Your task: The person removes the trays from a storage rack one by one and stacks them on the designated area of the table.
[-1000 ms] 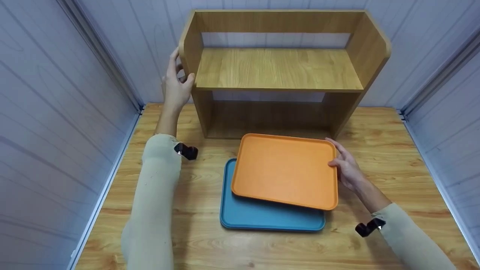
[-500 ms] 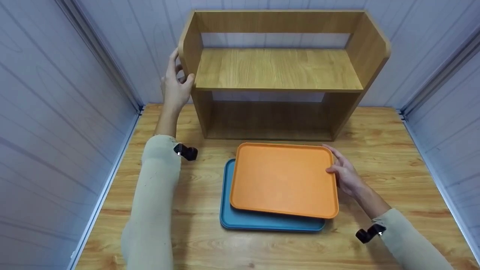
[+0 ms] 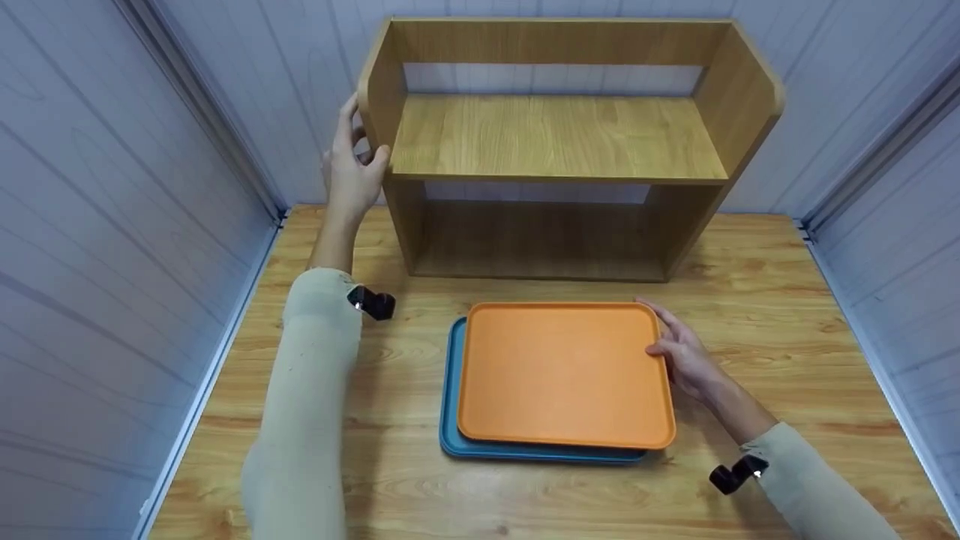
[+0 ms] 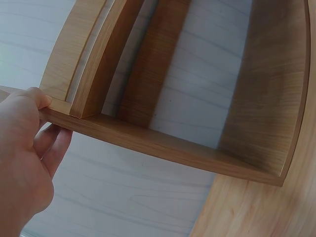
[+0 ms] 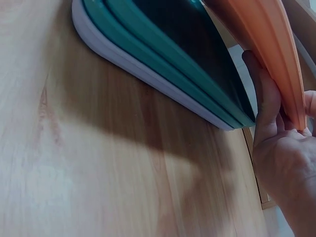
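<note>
The left hand reaches up and forward to the wooden shelf unit, thumb hooked over the front of its left side panel and the other fingers curled round the panel's outer face, gripping it. The right hand lies low on the table at the right edge of the orange tray; its fingers are curled under that rim with the thumb on top, holding the edge raised a little.

The orange tray lies just left of these fingers, stacked on a teal tray whose left and near borders peek out. In the right wrist view a gap shows between the two trays at the held edge. Bare table lies right of the right hand and between the trays and the shelf's lower bay.

Both trays are smooth, matt plastic rectangles with rounded corners and shallow raised rims. Shelf and table carry light wood grain.
</note>
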